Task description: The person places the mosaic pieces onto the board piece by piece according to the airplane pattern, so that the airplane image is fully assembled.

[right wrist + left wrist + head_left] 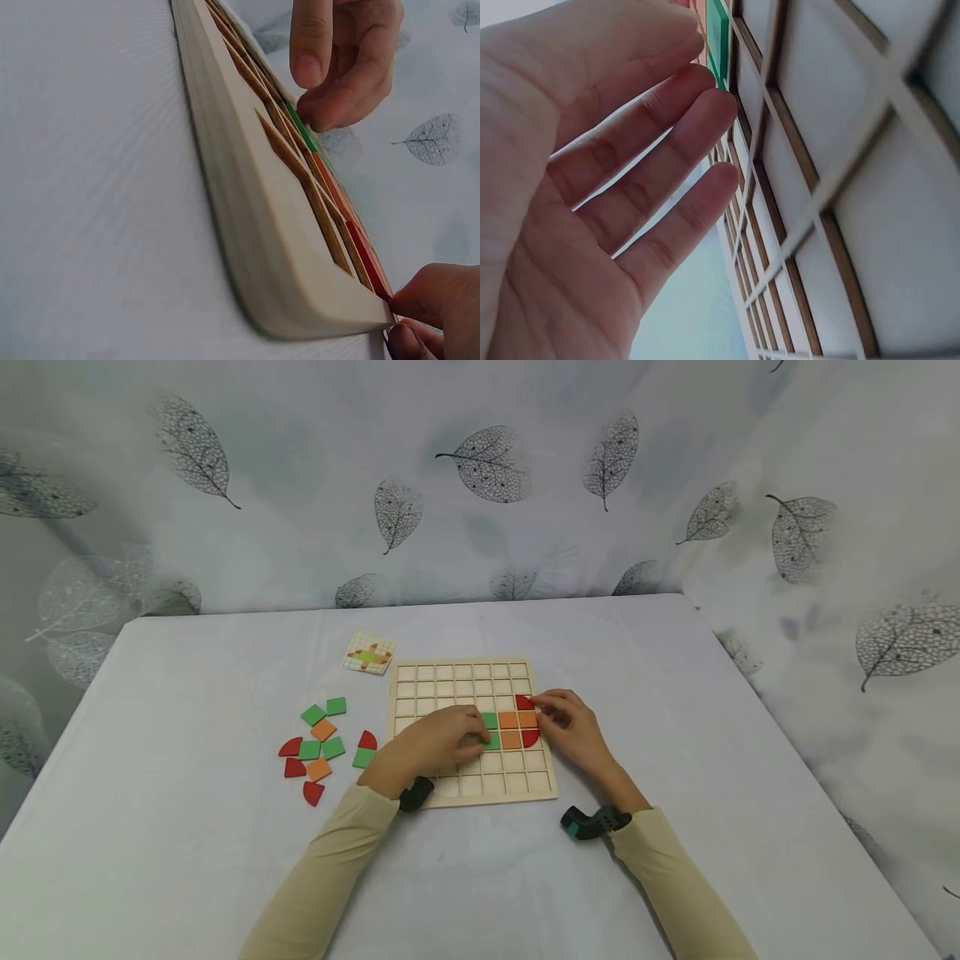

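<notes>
A wooden grid board [513, 762] lies in front of me. My left hand [438, 739] hovers over its middle, fingers loosely bent and spread, with the fingertips right at a green square tile [489, 720] and another green one below it. Nothing shows between its thumb and fingers in the right wrist view. At the board's right rim, my right hand [573, 727] pinches the edge between thumb and finger, beside the red quarter-round pieces [531, 738]. Orange square tiles [508, 720] fill cells between the green and red ones.
Left of the board, loose green tiles [333, 747], orange tiles [318, 768] and red quarter-rounds [312, 792] lie scattered on the white tablecloth [187, 827]. A pattern card [369, 653] lies by the board's upper left corner. Leaf-print cloth [300, 485] hangs behind.
</notes>
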Tool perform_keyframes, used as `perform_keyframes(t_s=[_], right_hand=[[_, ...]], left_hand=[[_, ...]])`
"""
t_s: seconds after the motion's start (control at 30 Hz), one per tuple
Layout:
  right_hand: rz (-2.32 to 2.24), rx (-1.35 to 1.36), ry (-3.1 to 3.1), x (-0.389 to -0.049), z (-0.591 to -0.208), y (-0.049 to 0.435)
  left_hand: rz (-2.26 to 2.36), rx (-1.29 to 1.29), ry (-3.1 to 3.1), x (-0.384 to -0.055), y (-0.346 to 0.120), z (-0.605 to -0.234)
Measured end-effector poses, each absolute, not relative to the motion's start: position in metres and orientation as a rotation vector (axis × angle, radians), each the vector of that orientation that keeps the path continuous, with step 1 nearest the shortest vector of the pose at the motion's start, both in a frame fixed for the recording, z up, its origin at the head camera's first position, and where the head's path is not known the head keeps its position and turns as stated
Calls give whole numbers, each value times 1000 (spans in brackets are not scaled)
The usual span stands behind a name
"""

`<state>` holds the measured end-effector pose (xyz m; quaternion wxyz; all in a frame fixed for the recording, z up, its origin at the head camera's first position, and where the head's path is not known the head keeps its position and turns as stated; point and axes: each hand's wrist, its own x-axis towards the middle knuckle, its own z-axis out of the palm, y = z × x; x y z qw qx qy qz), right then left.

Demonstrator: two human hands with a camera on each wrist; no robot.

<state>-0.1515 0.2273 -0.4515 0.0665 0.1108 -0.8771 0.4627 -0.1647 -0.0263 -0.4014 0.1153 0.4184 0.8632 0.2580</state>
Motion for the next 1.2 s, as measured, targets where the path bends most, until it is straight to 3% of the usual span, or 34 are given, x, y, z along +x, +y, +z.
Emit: perform_keyframes(t_s=[0.9,1.2], right_hand=[[1416,348,-2625,-152,-450,227],[1425,346,-2623,-152,-451,227]], left_hand=[[618,1267,2760,-149,-83,-398],[695,1136,2782,-146,-107,-395]])
